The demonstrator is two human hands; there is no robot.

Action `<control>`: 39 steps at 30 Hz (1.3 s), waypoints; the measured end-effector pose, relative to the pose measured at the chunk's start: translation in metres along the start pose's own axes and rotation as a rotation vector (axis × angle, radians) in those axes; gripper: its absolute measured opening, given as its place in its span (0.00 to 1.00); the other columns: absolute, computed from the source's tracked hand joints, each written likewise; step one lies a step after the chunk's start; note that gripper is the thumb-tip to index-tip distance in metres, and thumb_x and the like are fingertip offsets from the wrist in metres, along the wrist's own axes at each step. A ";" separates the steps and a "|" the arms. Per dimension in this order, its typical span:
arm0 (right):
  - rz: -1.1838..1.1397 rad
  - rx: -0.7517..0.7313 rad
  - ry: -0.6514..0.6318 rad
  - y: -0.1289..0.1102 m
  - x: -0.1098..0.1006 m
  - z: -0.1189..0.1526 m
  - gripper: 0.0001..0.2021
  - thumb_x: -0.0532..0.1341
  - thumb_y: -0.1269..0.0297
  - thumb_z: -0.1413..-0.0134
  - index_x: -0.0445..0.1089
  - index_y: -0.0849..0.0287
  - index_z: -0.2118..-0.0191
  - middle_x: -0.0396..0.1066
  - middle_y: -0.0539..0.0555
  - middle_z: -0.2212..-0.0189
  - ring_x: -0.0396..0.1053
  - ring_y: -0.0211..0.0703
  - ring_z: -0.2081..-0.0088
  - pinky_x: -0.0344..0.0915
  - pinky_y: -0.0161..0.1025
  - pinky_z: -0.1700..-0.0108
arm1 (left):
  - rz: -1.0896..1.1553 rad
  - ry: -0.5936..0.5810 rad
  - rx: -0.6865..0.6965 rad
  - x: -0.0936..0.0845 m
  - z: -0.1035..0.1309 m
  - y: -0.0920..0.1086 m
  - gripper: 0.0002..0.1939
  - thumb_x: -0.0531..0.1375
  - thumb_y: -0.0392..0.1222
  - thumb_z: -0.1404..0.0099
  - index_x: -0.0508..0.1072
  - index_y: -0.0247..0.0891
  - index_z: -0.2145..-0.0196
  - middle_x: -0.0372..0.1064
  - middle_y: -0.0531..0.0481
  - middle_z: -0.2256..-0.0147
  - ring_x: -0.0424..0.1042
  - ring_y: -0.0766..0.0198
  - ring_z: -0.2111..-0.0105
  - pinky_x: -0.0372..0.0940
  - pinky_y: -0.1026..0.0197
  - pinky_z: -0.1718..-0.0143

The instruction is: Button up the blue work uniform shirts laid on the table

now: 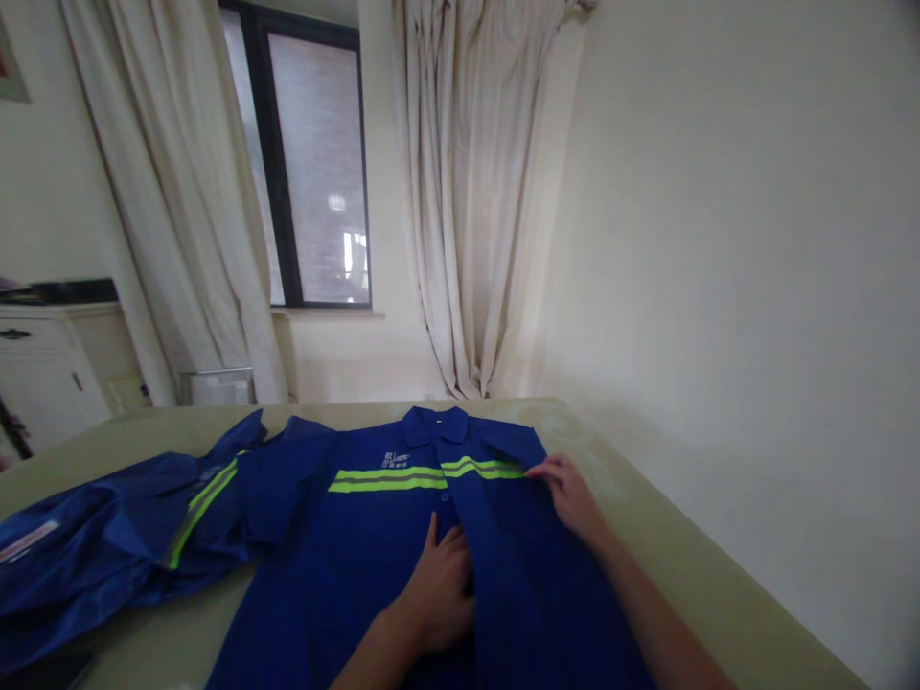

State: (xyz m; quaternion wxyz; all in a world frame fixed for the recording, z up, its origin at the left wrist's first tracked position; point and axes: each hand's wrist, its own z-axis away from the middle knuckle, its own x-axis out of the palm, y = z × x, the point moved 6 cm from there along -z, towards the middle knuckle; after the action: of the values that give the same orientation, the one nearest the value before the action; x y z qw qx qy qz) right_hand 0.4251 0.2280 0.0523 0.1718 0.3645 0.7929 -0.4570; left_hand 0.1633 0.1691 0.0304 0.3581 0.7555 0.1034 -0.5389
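Observation:
A dark blue short-sleeved work shirt point(388, 537) lies front up on the table, its collar at the far end. Across its chest run yellow-green reflective stripes, with a small white print above the left one. My left hand point(442, 585) is at the front opening below a button, one finger stretched out and the others curled at the placket's edge, partly hidden under it. My right hand point(571, 494) pinches the shirt's fabric at the right end of the stripe, below the right sleeve.
A second blue garment point(122, 537) with a reflective stripe lies crumpled on the left, touching the shirt. The pale green table point(647, 537) has its right edge near a white wall point(754, 240). Curtains point(474, 192), a window point(320, 172) and a white cabinet point(43, 364) stand behind.

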 end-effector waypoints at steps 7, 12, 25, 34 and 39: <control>0.035 0.775 0.772 0.092 -0.127 0.042 0.27 0.55 0.58 0.54 0.75 0.66 0.50 0.75 0.66 0.61 0.71 0.60 0.60 0.65 0.54 0.55 | -0.137 0.112 -0.156 0.017 -0.005 -0.019 0.36 0.60 0.36 0.41 0.65 0.52 0.34 0.64 0.48 0.35 0.61 0.49 0.36 0.46 0.43 0.30; -0.061 0.376 0.309 -0.015 -0.060 -0.004 0.21 0.54 0.47 0.44 0.74 0.59 0.61 0.77 0.58 0.65 0.73 0.51 0.63 0.67 0.43 0.58 | -0.151 0.164 -0.181 0.012 -0.008 -0.015 0.36 0.60 0.37 0.40 0.65 0.50 0.34 0.66 0.45 0.36 0.62 0.47 0.39 0.56 0.44 0.35; 0.072 0.207 -0.240 -0.093 0.050 0.038 0.17 0.53 0.69 0.43 0.75 0.55 0.53 0.78 0.58 0.55 0.74 0.51 0.51 0.65 0.43 0.48 | -0.143 0.131 -0.280 0.006 0.028 0.010 0.35 0.54 0.60 0.32 0.62 0.43 0.32 0.57 0.47 0.31 0.56 0.47 0.32 0.45 0.37 0.29; -0.220 -0.033 -0.610 -0.112 0.016 0.083 0.25 0.60 0.61 0.44 0.71 0.53 0.40 0.71 0.55 0.40 0.66 0.52 0.39 0.57 0.48 0.35 | -0.217 0.201 -0.439 0.013 0.044 0.013 0.33 0.53 0.60 0.30 0.66 0.40 0.35 0.60 0.43 0.32 0.54 0.43 0.31 0.42 0.33 0.30; -0.185 0.045 -0.505 -0.106 0.023 0.095 0.23 0.58 0.65 0.45 0.73 0.55 0.43 0.77 0.56 0.49 0.73 0.51 0.49 0.65 0.47 0.42 | -0.229 0.267 -0.420 0.008 0.048 0.021 0.17 0.55 0.50 0.29 0.74 0.45 0.46 0.73 0.46 0.45 0.68 0.48 0.42 0.52 0.38 0.34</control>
State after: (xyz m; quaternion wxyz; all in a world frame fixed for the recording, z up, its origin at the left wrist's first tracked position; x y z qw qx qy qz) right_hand 0.3254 0.1233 0.0522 0.3135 0.1686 0.7445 -0.5648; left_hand 0.1431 0.1207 0.0246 0.4269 0.7124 0.3438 -0.4382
